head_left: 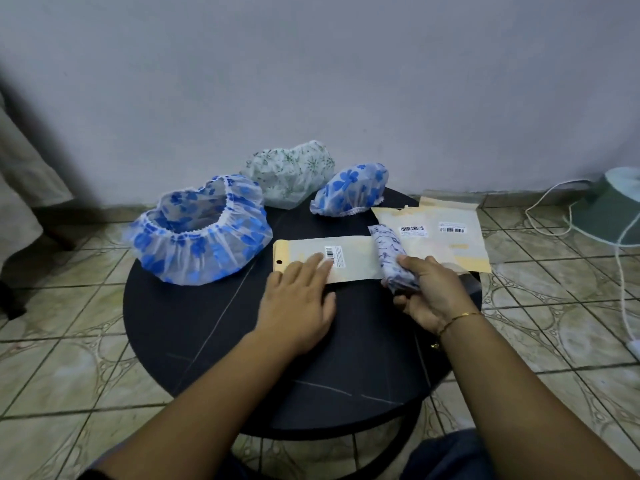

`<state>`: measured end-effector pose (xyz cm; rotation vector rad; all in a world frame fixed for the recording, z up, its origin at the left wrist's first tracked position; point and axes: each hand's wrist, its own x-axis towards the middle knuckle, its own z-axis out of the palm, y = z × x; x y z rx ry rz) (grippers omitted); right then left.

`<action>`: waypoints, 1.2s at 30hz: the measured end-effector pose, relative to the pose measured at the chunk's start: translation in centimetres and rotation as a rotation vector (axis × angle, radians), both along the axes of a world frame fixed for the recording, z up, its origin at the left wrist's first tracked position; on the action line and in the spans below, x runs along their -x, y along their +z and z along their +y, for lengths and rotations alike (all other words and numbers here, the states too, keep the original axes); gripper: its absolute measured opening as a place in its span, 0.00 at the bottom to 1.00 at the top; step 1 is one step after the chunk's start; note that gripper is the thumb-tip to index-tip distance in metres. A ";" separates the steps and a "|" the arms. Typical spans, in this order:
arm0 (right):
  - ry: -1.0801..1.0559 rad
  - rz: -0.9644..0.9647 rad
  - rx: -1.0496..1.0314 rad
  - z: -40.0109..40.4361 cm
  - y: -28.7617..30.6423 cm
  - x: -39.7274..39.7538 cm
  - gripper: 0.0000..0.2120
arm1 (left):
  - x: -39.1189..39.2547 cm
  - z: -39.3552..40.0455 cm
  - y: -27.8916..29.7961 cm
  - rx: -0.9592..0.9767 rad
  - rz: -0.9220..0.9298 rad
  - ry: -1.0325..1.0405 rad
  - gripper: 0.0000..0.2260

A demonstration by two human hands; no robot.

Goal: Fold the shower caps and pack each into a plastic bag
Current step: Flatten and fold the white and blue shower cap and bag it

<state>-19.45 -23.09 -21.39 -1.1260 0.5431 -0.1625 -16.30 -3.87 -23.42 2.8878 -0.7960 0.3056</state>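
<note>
Plastic bag at frame centre lies pinned under my flat left hand; my right hand grips the rolled cap, which may unroll or snag at the bag's mouth.

Four shower caps are in view: a large blue-flowered cap lying open, a green-patterned cap, a smaller blue-flowered cap, and one rolled cap. Three plastic bags lie flat: one bag in the middle and two overlapping bags to the right. There is one round table and two hands.
</note>
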 end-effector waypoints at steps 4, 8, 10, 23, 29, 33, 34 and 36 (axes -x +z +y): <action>-0.008 -0.030 -0.039 -0.3 -0.1 0.3 0.10 | 0.2 -1.0 -0.6 -0.106 0.101 -0.050 0.29; 0.007 -0.023 -0.110 -0.8 0.2 0.8 0.07 | -0.3 0.0 -0.3 -0.196 0.137 -0.001 0.30; 0.019 -0.020 -0.139 -0.9 0.4 1.0 0.06 | -0.5 0.7 -0.1 -0.192 0.150 0.007 0.29; -0.102 -0.117 0.310 2.0 0.1 0.3 0.35 | 0.4 1.0 -0.6 -0.005 0.108 0.023 0.27; -0.139 -0.070 0.206 1.1 -0.6 -0.7 0.35 | 0.7 -0.7 -0.2 -0.036 0.189 0.232 0.37; -0.150 -0.026 0.197 0.6 -0.7 -0.8 0.35 | 0.4 -1.3 0.0 -0.180 0.264 0.280 0.41; -0.151 -0.020 0.202 0.4 -0.8 -0.8 0.36 | 0.2 -1.3 0.1 -0.193 0.277 0.283 0.41; -0.171 -0.022 0.188 0.3 -0.7 -0.8 0.38 | -0.1 -1.2 0.2 -0.205 0.294 0.283 0.41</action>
